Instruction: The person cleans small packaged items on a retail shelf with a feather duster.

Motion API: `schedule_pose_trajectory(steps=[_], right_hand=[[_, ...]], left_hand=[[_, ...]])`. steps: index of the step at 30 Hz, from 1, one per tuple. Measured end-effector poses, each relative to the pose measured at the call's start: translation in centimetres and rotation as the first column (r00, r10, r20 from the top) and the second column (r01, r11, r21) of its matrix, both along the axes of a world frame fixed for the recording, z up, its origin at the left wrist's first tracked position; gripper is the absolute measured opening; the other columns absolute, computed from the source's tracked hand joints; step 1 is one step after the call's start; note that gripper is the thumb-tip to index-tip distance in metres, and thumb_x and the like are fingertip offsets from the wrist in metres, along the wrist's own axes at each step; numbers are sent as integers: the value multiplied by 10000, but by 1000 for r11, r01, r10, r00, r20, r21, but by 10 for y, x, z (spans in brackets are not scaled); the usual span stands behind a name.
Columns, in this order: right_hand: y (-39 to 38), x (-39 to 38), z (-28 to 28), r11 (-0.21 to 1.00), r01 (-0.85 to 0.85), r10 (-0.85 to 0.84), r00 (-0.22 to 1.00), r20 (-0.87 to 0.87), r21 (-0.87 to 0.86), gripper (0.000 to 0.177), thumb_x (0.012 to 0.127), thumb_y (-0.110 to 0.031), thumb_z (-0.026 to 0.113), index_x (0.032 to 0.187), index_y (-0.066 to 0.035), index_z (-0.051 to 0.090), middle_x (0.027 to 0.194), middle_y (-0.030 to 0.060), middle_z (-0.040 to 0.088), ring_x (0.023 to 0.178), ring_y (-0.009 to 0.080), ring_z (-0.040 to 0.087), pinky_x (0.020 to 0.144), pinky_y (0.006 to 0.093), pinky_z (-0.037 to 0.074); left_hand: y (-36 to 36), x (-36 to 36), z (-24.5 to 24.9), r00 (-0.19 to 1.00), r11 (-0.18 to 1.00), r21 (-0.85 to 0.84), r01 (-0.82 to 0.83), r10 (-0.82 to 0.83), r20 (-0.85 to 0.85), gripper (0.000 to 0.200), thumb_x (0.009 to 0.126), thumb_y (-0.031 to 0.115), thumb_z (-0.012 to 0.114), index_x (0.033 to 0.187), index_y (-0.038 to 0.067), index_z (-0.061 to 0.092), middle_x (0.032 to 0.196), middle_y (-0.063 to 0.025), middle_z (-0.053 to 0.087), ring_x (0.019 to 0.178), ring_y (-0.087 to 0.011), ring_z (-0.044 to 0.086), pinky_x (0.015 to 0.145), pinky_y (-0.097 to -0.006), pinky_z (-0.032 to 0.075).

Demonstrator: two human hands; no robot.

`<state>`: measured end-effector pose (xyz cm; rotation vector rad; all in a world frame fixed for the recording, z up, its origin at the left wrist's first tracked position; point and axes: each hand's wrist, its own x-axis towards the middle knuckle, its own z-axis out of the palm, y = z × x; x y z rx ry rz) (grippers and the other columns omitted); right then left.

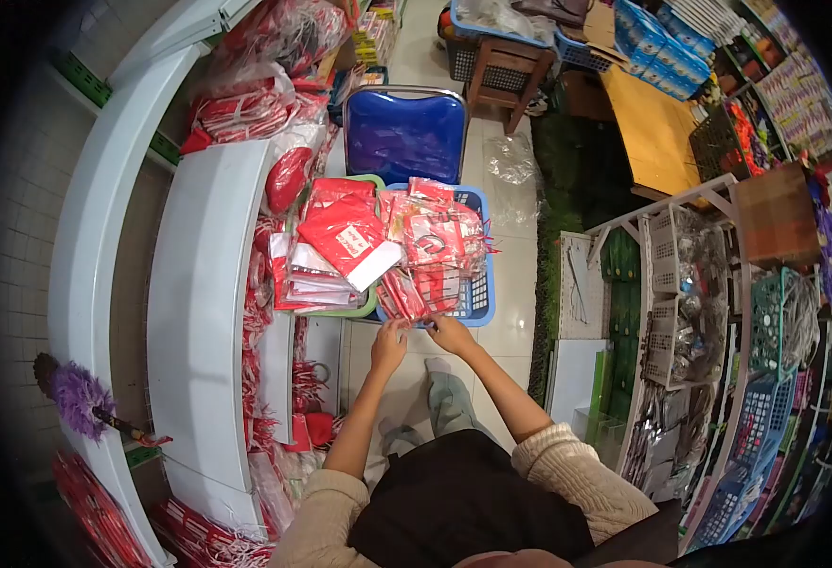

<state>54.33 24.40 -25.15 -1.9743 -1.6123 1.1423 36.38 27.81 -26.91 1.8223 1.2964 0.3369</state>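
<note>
My left hand (390, 343) and my right hand (449, 335) are close together at the near rim of a blue plastic basket (488, 305). Between their closed fingertips is the lower edge of a small red packet in clear plastic (402, 295). Its upper part leans over the basket's near left corner. More red-and-white plastic-wrapped packets (433, 239) are heaped inside the basket. Just left stands a green basket (370, 305), piled with flat red and white packets (342, 235). The fingertips are small in view, so their exact grip is hard to make out.
A blue-seated chair (406, 134) stands directly behind the baskets. White shelving (209, 322) with red bagged goods runs along the left. On the right are a rack with white baskets (664, 251) and a yellow tabletop (651, 128). Clear plastic (510, 159) lies on the tiled floor.
</note>
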Motion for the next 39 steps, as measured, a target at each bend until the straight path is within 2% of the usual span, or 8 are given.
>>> schedule_pose_trajectory(steps=[3, 8, 11, 17, 24, 30, 33, 39], right_hand=[[20, -6, -26, 996, 79, -79, 997, -15, 29, 304, 819, -255, 552, 963, 9, 596, 879, 195, 625, 830, 330, 605, 747, 408, 467], [40, -23, -58, 949, 263, -252, 964, -86, 171, 431, 825, -351, 574, 975, 53, 568, 937, 233, 579, 880, 360, 582, 761, 424, 465], [42, -38, -48, 972, 223, -235, 942, 237, 76, 416, 807, -335, 596, 965, 49, 562, 929, 246, 566, 893, 376, 572, 754, 431, 469], [35, -40, -58, 978, 195, -206, 943, 260, 67, 241, 721, -131, 601, 893, 29, 547, 901, 224, 584, 858, 399, 574, 725, 448, 482], [6, -8, -65, 918, 366, -379, 923, 69, 155, 189, 762, -78, 560, 920, 23, 584, 802, 234, 625, 740, 387, 615, 653, 444, 495], [-21, 11, 11, 864, 472, -434, 875, -217, 177, 222, 777, -104, 607, 944, 42, 603, 783, 138, 647, 741, 198, 638, 675, 302, 487], [-35, 17, 33, 873, 467, -382, 834, -397, 140, 255, 783, -154, 631, 952, 36, 613, 747, 111, 634, 707, 183, 603, 668, 300, 465], [-59, 6, 119, 854, 519, -352, 530, -772, -34, 277, 799, -197, 587, 964, 24, 604, 860, 46, 602, 819, 117, 553, 737, 261, 431]], left_hand=[[4, 4, -10, 996, 962, 262, -79, 66, 60, 595, 712, -38, 546, 1277, 58, 386, 1207, -176, 472, 1104, -354, 449, 943, -402, 370], [8, 9, -10, 995, 980, 199, 5, -25, 101, 682, 674, -118, 468, 1320, 42, 320, 1238, -196, 451, 1115, -366, 436, 954, -414, 357], [8, 9, -23, 994, 987, 160, -18, 1, 106, 655, 677, -116, 455, 1304, 41, 344, 1232, -185, 467, 1100, -354, 454, 935, -417, 371], [15, 3, -33, 1000, 993, 118, 21, -22, 6, 603, 701, -63, 480, 1278, 89, 396, 1225, -123, 496, 1057, -331, 491, 897, -405, 400], [2, 8, -21, 975, 985, 69, 157, -144, -168, 525, 714, 3, 548, 1219, 136, 492, 1274, -111, 464, 1124, -325, 446, 915, -400, 404], [-14, 12, -20, 990, 983, 171, 67, -88, 114, 471, 766, 59, 597, 1222, 80, 480, 1294, -120, 441, 1179, -290, 427, 972, -390, 364], [-28, 15, -41, 837, 933, -358, -42, 228, 498, 422, 843, 165, 565, 1242, 84, 452, 1287, -101, 449, 1205, -250, 407, 985, -374, 343], [-39, 3, 6, 370, 408, -888, 212, 807, 459, 432, 929, 361, 425, 1273, 100, 421, 1227, -90, 503, 1141, -206, 469, 935, -357, 360]])
